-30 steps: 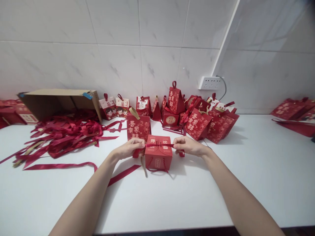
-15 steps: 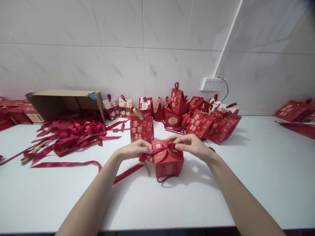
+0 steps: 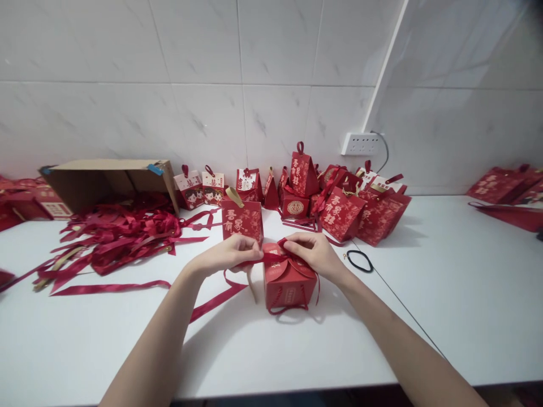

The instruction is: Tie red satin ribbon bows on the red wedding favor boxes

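Observation:
A small red gift box [image 3: 288, 285] stands on the white counter [image 3: 297, 350] in front of me. A red ribbon [image 3: 275, 257] crosses its top. My left hand [image 3: 231, 253] pinches the ribbon at the box's left upper edge. My right hand [image 3: 311, 252] pinches it over the top right, with a loop between the fingers. A loose ribbon tail [image 3: 214, 301] trails down to the left on the counter. A taller red gift bag [image 3: 241, 220] with a gold ribbon stands just behind my left hand.
A heap of red ribbons [image 3: 114, 234] lies at the left before a tipped cardboard box [image 3: 106, 178]. Several red gift boxes [image 3: 339, 206] crowd the back wall under a socket strip [image 3: 362, 143]. A black hair tie [image 3: 360, 260] lies right of my hand. More red bags [image 3: 509, 189] sit far right.
The box has turned from square-on to corner-on. My hands have moved from pulling the ribbon apart to meeting over the top. The hair tie has come into sight.

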Available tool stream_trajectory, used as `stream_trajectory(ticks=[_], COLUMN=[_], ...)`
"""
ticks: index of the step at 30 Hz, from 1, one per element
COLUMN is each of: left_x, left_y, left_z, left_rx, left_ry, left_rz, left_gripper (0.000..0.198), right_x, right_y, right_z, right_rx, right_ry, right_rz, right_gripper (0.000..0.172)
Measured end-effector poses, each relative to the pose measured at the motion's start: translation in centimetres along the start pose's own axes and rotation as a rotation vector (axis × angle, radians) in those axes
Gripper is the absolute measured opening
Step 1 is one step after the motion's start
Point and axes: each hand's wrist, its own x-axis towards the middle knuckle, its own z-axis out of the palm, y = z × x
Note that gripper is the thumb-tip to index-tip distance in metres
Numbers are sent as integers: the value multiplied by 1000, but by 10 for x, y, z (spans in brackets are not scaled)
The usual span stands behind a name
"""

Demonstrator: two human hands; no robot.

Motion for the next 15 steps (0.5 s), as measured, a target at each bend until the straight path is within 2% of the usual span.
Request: stream_trajectory(ticks=[5,9,11,15], left_x=[-6,-7,-8,-13], left_y=[13,25,32,41], left_z=[4,8,9,8], left_rx=[180,172,212,444], left_ry=[156,123,142,182], left_rz=[40,46,78,155], left_gripper=[38,35,32,22], right_x=[-1,-1,-1,-1], right_y=[2,-1,-3,-2], right_z=[-2,0,2,4], right_rx=[-17,-12,19,74], right_ry=[-41,-25,-22,-25], right_rz=[-55,-38,-17,-2], right_gripper=[22,20,19,15])
